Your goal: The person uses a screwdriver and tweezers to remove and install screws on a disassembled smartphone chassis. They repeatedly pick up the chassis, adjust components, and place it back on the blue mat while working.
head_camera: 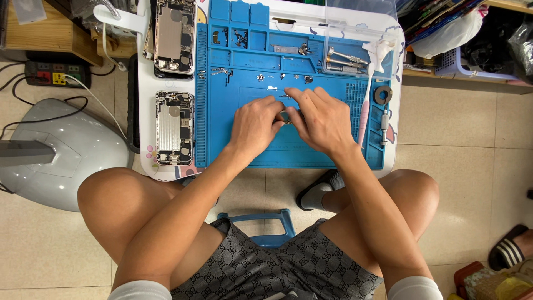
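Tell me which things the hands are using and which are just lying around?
In use: left hand, right hand, small metal part between their fingers, blue mat.

Lying about: two opened phones, toothbrush, screwdriver, power strip, sandal.

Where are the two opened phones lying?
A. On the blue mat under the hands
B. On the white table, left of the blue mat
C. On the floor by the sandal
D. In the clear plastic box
B: both phones lie on the white table, just left of the blue mat.
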